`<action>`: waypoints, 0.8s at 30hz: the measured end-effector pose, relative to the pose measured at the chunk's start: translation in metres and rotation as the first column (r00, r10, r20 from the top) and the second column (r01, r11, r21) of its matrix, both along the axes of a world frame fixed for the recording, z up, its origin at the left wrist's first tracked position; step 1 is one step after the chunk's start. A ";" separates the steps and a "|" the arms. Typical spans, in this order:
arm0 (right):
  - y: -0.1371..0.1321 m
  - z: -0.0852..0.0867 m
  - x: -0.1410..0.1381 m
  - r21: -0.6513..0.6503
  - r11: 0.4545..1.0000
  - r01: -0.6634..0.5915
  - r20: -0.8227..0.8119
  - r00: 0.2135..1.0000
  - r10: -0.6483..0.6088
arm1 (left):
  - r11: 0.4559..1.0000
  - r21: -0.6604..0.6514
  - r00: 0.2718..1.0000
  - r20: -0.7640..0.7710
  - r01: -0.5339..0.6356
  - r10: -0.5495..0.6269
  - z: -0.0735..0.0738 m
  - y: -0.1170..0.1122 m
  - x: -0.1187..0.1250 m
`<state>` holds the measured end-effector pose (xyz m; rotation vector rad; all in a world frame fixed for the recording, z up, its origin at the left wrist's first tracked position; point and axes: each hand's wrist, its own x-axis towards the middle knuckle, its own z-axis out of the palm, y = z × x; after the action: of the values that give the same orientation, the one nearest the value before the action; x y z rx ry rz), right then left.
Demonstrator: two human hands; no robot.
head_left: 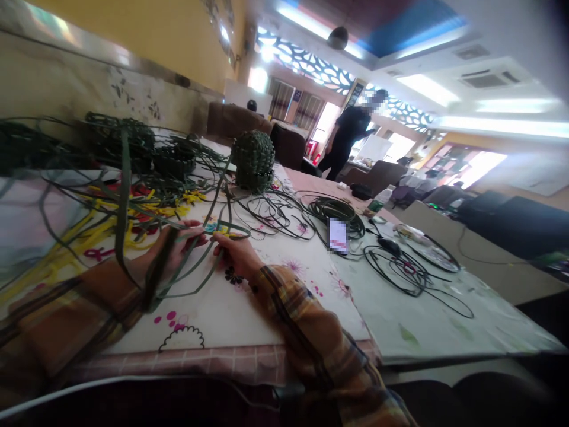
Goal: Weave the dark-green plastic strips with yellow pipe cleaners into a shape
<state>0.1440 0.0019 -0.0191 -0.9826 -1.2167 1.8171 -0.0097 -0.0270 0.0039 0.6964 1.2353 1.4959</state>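
Note:
Close together above the patterned tablecloth [267, 293], both hands grip flat green weaving strips [205, 259]. My left hand [183, 242] is closed on the strips, its fingers partly hidden behind one that loops toward the camera. With thumb and finger, my right hand [236, 252] pinches the strips where several cross. A small bit of yellow and blue [217, 228] shows between the hands; whether it is held or lies behind them I cannot tell. Long loose ends rise past the hands and curl down over the left forearm.
A dark green woven basket [253, 160] stands at the back. Yellow strips [57, 270] and tangled green strips lie left. To the right are coiled strips [335, 210], a phone [338, 236], a bottle [381, 198] and another coil [395, 273]. Beyond the table a person [349, 139] stands.

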 end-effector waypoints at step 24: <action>-0.007 0.006 -0.005 0.024 0.992 0.127 -0.036 0.991 -0.126 | 0.992 -0.018 0.990 0.065 0.125 -0.123 -0.010 0.002 0.003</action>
<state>0.1393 -0.0050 -0.0136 -0.9874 -1.1283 1.7088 -0.0072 -0.0253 -0.0065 0.6929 1.1375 1.3900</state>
